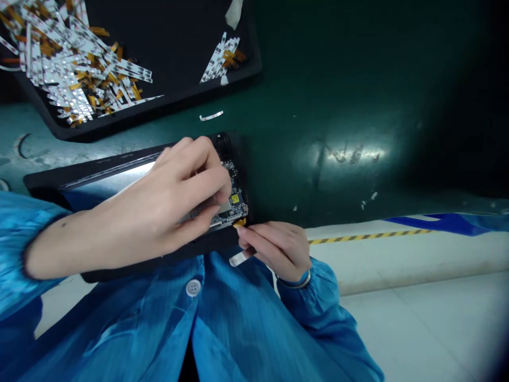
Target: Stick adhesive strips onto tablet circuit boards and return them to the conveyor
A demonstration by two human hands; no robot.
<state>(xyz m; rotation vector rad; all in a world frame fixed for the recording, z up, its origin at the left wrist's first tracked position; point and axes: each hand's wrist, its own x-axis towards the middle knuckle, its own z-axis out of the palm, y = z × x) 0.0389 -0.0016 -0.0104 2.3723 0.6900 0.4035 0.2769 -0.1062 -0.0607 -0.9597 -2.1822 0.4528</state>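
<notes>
An opened tablet-like device (pixel 51 178) lies at the table's edge in front of me, its circuit board (pixel 238 185) bare at the right end. Above that board, my left hand (pixel 170 196) is closed, fingers curled toward the thumb; whatever it may hold is hidden. My right hand (pixel 278 246) pinches an orange flex cable with a pale strip (pixel 240 258) at the device's lower right corner. The cable's orange end (pixel 239 223) touches or nearly touches the board's edge; I cannot tell whether it is joined.
A black tray (pixel 159 114) at the upper left bears a heap of flex cables (pixel 79 63) and a smaller bunch (pixel 218 61). One thin white strip (pixel 211 115) lies on the green table (pixel 358 106). Yellow-black tape (pixel 369 236) runs beyond the table's edge.
</notes>
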